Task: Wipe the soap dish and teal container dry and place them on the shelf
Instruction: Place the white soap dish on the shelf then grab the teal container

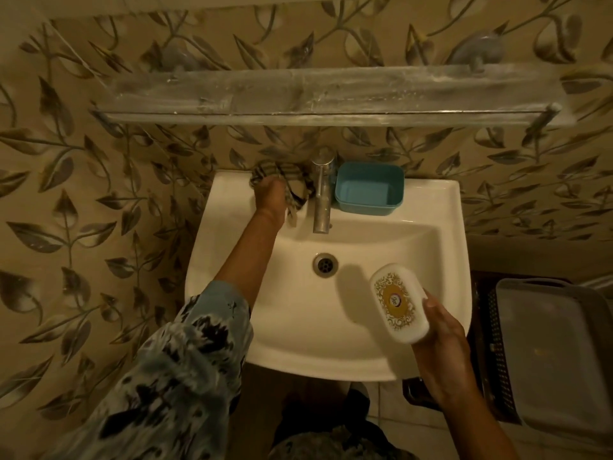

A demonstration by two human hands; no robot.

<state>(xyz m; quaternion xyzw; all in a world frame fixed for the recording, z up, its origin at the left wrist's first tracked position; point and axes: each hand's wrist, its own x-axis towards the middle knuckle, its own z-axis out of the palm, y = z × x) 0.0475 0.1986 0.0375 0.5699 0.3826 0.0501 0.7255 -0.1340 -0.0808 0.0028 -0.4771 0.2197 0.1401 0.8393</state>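
1. Soap dish (398, 303) gripped by right hand (441, 340), front-right of tap (321, 194), long axis angled toward it.
2. Left hand (268, 194) grips cloth (285, 174) just left of tap.
3. Teal container (368, 189) sits just right of tap.

we see a wall (99, 194) of beige tile, patterned all over with grey-brown leaves on trailing vines. the sink (298, 327) is plain glossy white, its tap (321, 190) a dull silver. the teal container (368, 190) shows a paler blue-green inside. the cloth (292, 174) is striped in muted grey-green and tan. we find the soap dish (398, 303) white, its lid printed with a gold medallion ringed in gold scrollwork. the sleeve (185, 360) is pale blue, blotched with black and white. the shelf (298, 94) is clear, streaked whitish. the basket (491, 343) is dark brown with a grid of small holes; the tray (557, 343) plain grey.
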